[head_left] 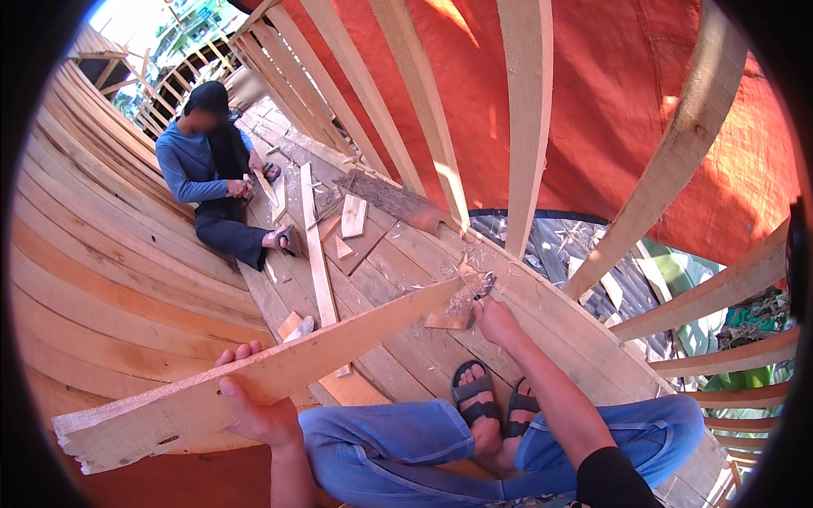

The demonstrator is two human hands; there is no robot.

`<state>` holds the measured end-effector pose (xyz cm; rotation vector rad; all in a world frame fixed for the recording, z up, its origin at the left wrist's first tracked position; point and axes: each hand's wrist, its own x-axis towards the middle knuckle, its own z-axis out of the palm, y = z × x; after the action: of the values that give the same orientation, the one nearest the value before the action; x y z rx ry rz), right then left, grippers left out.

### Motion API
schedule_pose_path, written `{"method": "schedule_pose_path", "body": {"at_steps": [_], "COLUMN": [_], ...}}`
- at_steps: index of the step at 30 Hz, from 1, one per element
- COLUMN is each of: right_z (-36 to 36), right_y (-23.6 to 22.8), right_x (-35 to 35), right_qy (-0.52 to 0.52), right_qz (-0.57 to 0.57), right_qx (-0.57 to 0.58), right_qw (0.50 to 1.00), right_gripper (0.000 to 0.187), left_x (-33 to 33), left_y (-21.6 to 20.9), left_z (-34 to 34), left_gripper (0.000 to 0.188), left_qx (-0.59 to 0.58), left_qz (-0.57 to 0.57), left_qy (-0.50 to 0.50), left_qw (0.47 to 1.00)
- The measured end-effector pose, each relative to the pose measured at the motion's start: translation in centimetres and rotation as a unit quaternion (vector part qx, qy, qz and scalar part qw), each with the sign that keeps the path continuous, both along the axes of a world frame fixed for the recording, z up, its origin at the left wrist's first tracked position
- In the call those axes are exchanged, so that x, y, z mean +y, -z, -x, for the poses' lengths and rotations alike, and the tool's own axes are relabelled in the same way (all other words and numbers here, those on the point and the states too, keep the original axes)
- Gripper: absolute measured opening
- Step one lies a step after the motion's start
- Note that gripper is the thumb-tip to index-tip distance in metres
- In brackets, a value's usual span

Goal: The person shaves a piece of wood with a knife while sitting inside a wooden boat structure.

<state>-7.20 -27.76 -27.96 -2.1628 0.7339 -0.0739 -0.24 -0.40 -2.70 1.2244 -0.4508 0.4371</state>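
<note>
A long pale wooden plank (296, 364) slants across the view, its rough, broken end at the lower left and its narrow end far off to the right. My left hand (261, 415) is closed around it nearer the rough end, thumb on the near face and fingers over the top edge. At the narrow end, my right hand (495, 322) grips a small hand tool (485, 286) with a dark handle and a shiny metal part; its kind cannot be made out. Curled wood shavings (471, 292) lie around that end, above a flat wood offcut (449, 317).
A co-worker (203, 161) in blue sits at the far left, a pointed wood piece in hand. A long strip (317, 254) and offcuts (354, 216) lie on the plank floor (406, 356). Curved wooden ribs (527, 118) stand before a red tarp (610, 110); a planked wall (110, 288) rises left.
</note>
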Motion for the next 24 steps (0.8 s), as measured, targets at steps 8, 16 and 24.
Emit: {"method": "schedule_pose_path", "body": {"at_steps": [8, 16, 24], "right_z": [-0.3, 0.4, -0.4], "right_y": [2.5, 1.9, 0.9], "right_x": [-0.7, -1.1, -0.5], "right_qy": [0.013, 0.038, 0.026], "right_qz": [-0.016, -0.012, -0.009], "right_qx": [-0.029, -0.018, -0.026], "right_qw": [0.999, 0.999, 0.999], "right_gripper": [0.037, 0.036, 0.036], "left_x": [-0.1, -0.2, -0.8], "left_y": [0.3, 0.0, 0.0], "left_z": [-0.4, -0.2, 0.3], "left_gripper": [0.046, 0.046, 0.046], "left_qx": [0.021, 0.023, 0.034], "left_qz": [0.010, 0.015, 0.005], "left_qy": [-0.035, -0.014, -0.031], "left_qw": [0.999, 1.000, 0.999]}}
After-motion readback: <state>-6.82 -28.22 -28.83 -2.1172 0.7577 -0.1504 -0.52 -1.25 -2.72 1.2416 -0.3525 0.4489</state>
